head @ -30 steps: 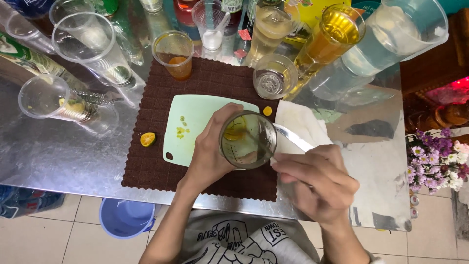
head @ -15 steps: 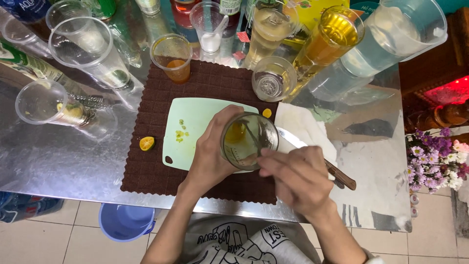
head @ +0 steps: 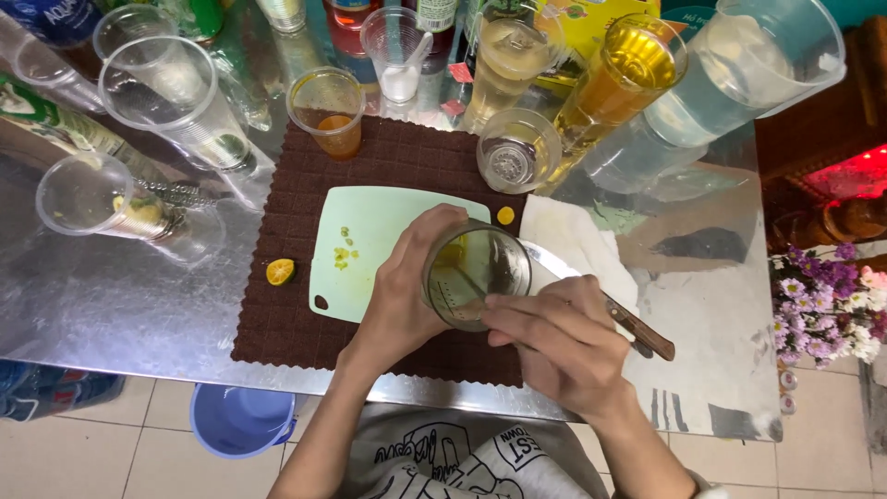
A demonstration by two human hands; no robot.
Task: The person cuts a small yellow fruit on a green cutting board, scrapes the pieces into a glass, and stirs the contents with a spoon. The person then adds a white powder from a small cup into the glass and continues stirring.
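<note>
**Fingers in the glass, a knife beneath**

The left hand (head: 402,296) was wrapped around a clear glass (head: 476,274), held tilted above the pale green cutting board (head: 370,240). The right hand (head: 554,346) had its fingertips pinched together at the rim, apparently on something small inside; what exactly could not be told. A knife (head: 628,325) lay just under that wrist, so a careless drop of the hand might have caught the blade, and the tilt might have let liquid spill onto the brown mat (head: 277,323). A second earlier the right hand sat lower and farther right, away from the rim.
</note>
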